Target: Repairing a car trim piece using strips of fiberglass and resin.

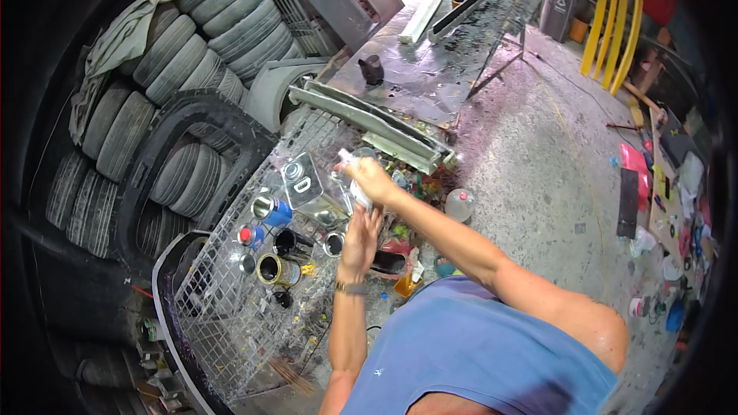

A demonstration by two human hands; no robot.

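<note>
My right hand [372, 180] is closed around a whitish thing [360, 195], perhaps a cloth or a soft bottle. A pale end of it pokes out above the fingers. Just below, my left hand [359, 242], with a watch on its wrist, has its fingers stretched up against the lower part. Left of the hands stands a rectangular metal can [309, 192] with a handle on top. Around it on the wire-mesh rack are a blue can [271, 210], a yellow-labelled can [278, 270] with dark contents, a red-capped blue can [250, 236] and a small round tin [334, 244].
Long bumper-like parts [377, 119] lie across the rack's far end. Beyond is a stained work table [430, 81] with a dark cup [371, 69]. Stacked tyres [181, 54] and a black panel frame [134, 207] are at left. A clear jug [460, 205] sits on the floor at right.
</note>
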